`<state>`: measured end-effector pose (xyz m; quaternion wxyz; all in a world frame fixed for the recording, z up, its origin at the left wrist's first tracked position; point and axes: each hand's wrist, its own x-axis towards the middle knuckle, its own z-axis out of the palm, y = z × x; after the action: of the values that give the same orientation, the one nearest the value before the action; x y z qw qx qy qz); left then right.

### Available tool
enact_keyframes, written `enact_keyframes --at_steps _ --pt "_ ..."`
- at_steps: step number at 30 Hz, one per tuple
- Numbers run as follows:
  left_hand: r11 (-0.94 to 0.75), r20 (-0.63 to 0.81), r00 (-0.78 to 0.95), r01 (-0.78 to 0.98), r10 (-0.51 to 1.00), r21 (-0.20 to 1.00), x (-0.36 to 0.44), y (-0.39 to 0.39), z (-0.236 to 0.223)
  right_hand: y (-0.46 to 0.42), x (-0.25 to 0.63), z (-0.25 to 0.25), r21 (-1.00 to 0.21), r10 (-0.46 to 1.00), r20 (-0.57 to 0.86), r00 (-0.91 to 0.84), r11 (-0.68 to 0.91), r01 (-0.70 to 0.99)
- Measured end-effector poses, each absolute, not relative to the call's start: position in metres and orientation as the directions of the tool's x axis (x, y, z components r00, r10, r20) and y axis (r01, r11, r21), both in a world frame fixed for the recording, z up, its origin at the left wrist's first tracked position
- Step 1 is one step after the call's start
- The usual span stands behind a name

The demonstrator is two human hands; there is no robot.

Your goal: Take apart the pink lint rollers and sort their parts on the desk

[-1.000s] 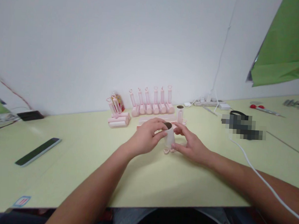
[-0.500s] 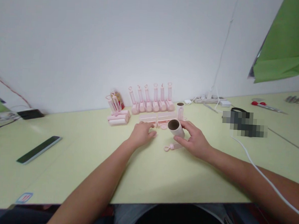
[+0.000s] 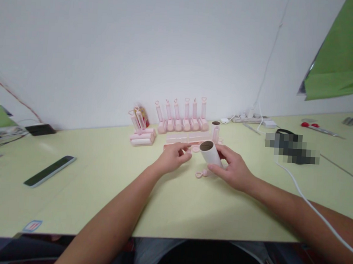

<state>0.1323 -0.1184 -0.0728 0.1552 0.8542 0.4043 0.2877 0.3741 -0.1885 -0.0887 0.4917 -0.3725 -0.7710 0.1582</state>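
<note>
My right hand (image 3: 232,167) is wrapped round a white lint roller refill (image 3: 213,156), tilted with its brown cardboard core facing up and left. Just below the roll, a pink lint roller handle (image 3: 204,174) with a loop end lies on the table, partly hidden by the roll and my hand. To the left, my left hand (image 3: 173,159) has its thumb and fingers drawn together in a pinch, and a small pale pink bit shows at the fingertips. Behind it lie pink open covers (image 3: 198,138) and a pink ring-shaped part (image 3: 196,148).
Several pink lint rollers (image 3: 186,118) stand against the wall, with more pink rollers (image 3: 142,139) stacked at their left. Another refill (image 3: 216,124) stands behind my right hand. A phone (image 3: 51,171) lies left; a power strip (image 3: 250,119) and white cable (image 3: 301,195) are right.
My left hand let go of the roll and moved left to the pink parts, where its fingers closed. My right hand carried the roll slightly right and tilted it, uncovering the handle's loop end.
</note>
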Motion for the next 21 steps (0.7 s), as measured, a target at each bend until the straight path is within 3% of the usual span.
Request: enact_keyframes --at_steps 5,9,13,21 --pt "-0.531 0.367 0.446 0.333 0.817 0.779 0.13 -0.122 -0.067 -0.194 0.372 -0.086 -0.685 0.764 0.553 -0.334 0.644 0.339" --pt "-0.392 0.345 0.344 0.075 0.873 0.917 0.135 -0.126 -0.064 -0.196 0.371 -0.083 -0.694 0.768 0.486 -0.417 0.629 0.35" --pt "-0.315 0.333 0.295 -0.109 0.896 0.943 0.145 -0.135 -0.062 -0.196 0.369 -0.083 -0.688 0.769 0.421 -0.482 0.617 0.383" --pt "-0.374 0.414 0.369 -0.179 0.832 0.91 0.154 -0.149 -0.062 -0.197 0.368 -0.083 -0.713 0.794 0.411 -0.449 0.587 0.384"
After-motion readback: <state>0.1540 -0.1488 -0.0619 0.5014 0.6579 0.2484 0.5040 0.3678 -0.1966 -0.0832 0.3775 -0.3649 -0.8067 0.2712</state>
